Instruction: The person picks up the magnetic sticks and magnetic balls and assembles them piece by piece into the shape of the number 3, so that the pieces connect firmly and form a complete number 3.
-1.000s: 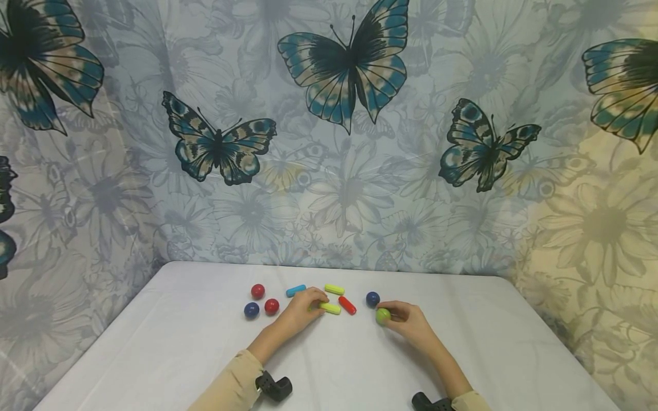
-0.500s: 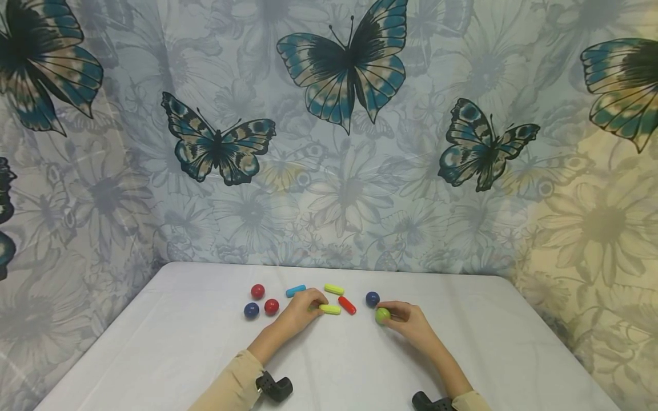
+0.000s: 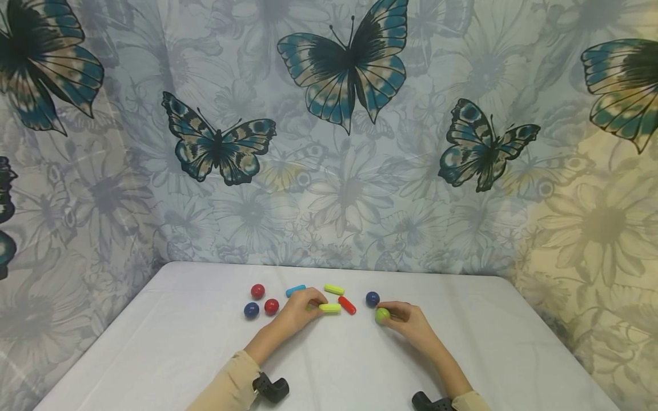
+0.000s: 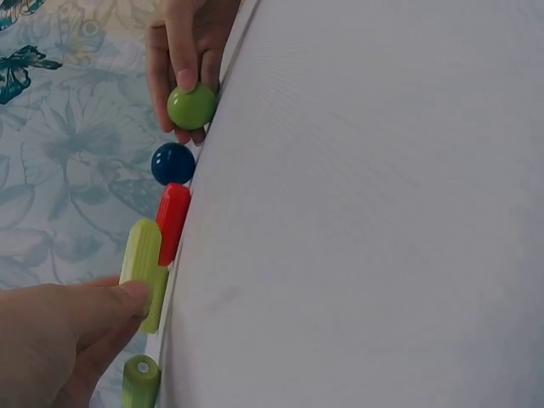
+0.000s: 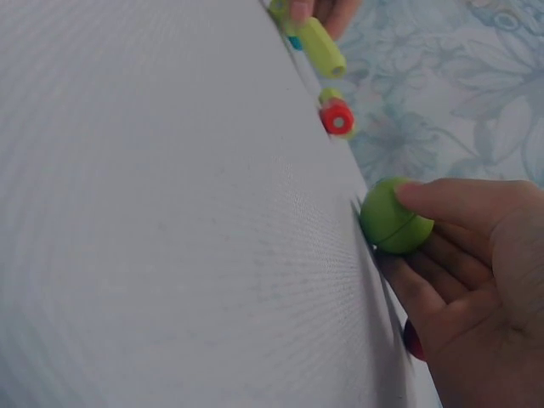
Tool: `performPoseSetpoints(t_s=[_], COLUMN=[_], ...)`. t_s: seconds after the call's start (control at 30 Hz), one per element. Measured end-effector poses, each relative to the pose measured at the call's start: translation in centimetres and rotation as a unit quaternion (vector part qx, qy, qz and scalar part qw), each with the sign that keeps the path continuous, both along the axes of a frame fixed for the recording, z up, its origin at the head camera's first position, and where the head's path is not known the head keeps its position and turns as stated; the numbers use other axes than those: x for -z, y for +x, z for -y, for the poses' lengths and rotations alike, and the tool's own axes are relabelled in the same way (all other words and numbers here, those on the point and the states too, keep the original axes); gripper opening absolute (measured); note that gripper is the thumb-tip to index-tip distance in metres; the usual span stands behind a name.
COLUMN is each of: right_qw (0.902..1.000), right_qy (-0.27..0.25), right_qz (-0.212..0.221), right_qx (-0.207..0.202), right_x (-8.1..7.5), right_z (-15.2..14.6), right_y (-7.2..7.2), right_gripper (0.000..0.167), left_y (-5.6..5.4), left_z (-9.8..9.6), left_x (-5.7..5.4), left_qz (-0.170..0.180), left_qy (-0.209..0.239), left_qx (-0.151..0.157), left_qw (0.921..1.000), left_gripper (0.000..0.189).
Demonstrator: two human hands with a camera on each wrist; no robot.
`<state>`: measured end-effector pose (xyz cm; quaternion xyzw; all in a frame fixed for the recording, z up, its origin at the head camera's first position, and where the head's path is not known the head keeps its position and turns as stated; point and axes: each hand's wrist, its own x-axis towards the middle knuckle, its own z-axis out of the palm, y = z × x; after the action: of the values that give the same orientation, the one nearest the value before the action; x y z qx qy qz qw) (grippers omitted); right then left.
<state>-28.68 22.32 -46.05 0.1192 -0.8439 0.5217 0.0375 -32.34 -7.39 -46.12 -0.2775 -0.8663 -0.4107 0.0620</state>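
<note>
Over a white surface (image 3: 205,365), a person's left hand (image 3: 302,308) and right hand (image 3: 411,325) both pinch something. The left grips a yellow-green stick (image 3: 331,308), jutting sideways from its fingertips, long axis roughly toward the right hand. The right holds a green ball (image 3: 381,316), on the side facing the left.

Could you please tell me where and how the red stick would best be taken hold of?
I'd pinch the red stick across its middle, from above and slightly right, fingers on its long sides: it is slender and lies slanted on the table. The yellow-green stick in the left hand crowds its left; a gap separates it from the blue ball.
</note>
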Motion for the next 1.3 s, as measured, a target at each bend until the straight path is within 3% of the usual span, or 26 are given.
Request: performPoseSetpoints(t_s=[0.5,0.83,1.07,1.3], right_qw=[1.0000,0.9999,0.9998,0.9998], right_qy=[0.008,0.010,0.012,0.014], right_qz=[-0.002,-0.004,0.004,0.001], right_qx=[0.003,0.007,0.015,0.012], right_x=[0.1,0.3,0.3,0.4], right_z=[0.0,0.0,0.1,0.1], right_y=[-0.1,-0.2,0.0,-0.2], right_gripper=[0.036,0.035,0.035,0.035], left_y=[0.6,1.0,1.6,1.8], left_z=[0.2,0.4,0.1,-0.1], left_x=[-0.1,0.9,0.7,0.8], left_qz=[0.020,-0.034,0.017,0.026], left_qy=[-0.004,0.023,0.032,0.029], left_qx=[0.007,0.064,0.066,0.076], left_qw=[0.9998,0.9971,0.9972,0.9963], left_gripper=[0.016,0.020,0.020,0.019])
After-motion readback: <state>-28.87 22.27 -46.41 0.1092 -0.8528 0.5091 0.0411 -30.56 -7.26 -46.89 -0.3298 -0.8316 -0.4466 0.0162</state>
